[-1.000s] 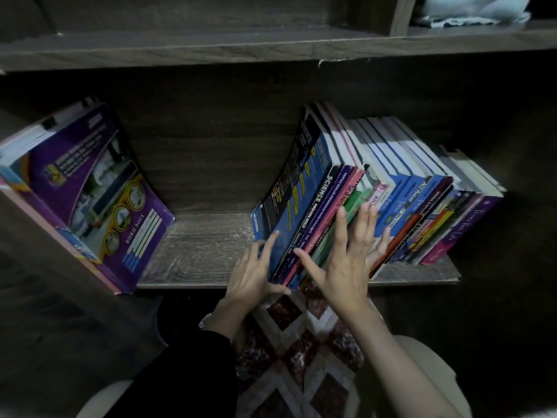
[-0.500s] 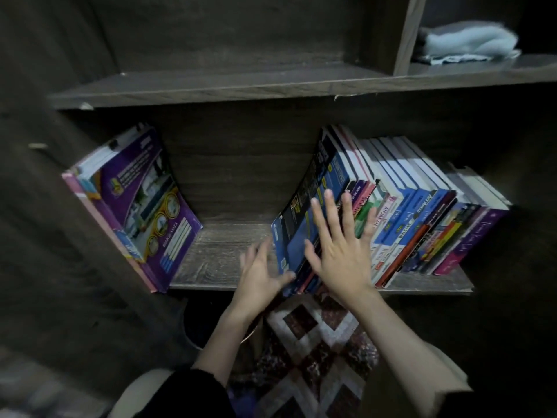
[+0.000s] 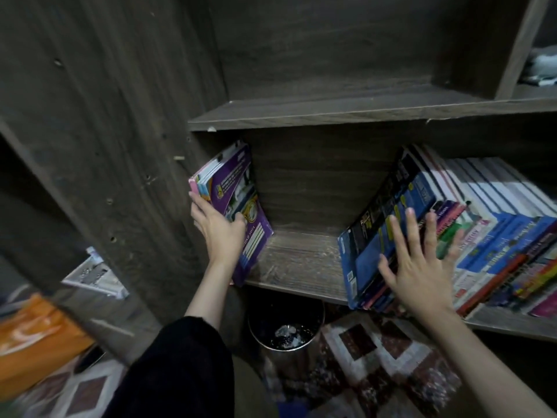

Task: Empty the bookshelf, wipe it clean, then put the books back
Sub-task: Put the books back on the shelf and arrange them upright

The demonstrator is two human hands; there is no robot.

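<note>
Your left hand point(image 3: 218, 227) is on the small stack point(image 3: 238, 188) at the left end of the shelf point(image 3: 298, 260). The thumb lies across the purple cover at the front and the other fingers run up the pink-edged outer side, so you've got the stack pinched between them. The stack leans against the side panel point(image 3: 144, 152) of the bookshelf, and its bottom corner sits right at the front lip of the board.

Your right hand point(image 3: 419, 267) is flat, with the fingers straight and spread wide. It's pressing on the spines of the long row of books point(image 3: 494, 236) on the right half of the same shelf, not gripping anything. The row is tilted, not upright. The blue book point(image 3: 369, 245) at its left end has a bowed cover, and your thumb sits on its front edge. The stack and the row are well apart, with shelf board showing between them.

Other stuff, fwiw:
- A round bin point(image 3: 286, 333) sits on the floor under the shelf, with something pale and crumpled inside.
- A rug point(image 3: 376, 357) with a brown and white diamond pattern is just beside the bin.
- Something orange point(image 3: 33, 336) is at the far left, too blurry to tell what it is.
- A pale cloth point(image 3: 542, 67) is in the upper right compartment.
- Your left arm has a black sleeve point(image 3: 180, 366), and the right forearm is bare.
</note>
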